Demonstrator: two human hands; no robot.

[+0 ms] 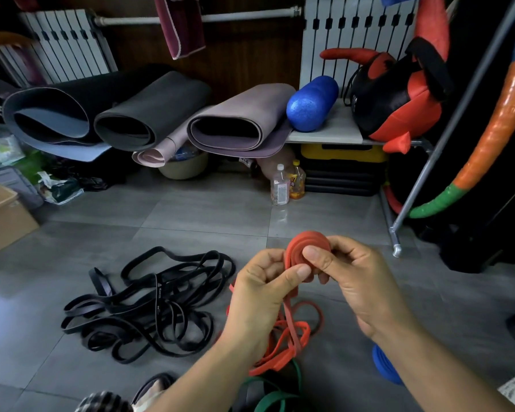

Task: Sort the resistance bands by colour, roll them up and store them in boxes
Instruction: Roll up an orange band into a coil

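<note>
Both hands, left hand [259, 295] and right hand [354, 281], pinch the coiled red rubber resistance band [299, 248]; keep tension, feed the loose tail evenly.

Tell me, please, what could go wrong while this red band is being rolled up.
The red coil is held only by thumbs and fingers of the left hand and right hand; a slip could let it spring open. Its loose tail lies looped against the green bands, so winding on might snag or drag them.
</note>
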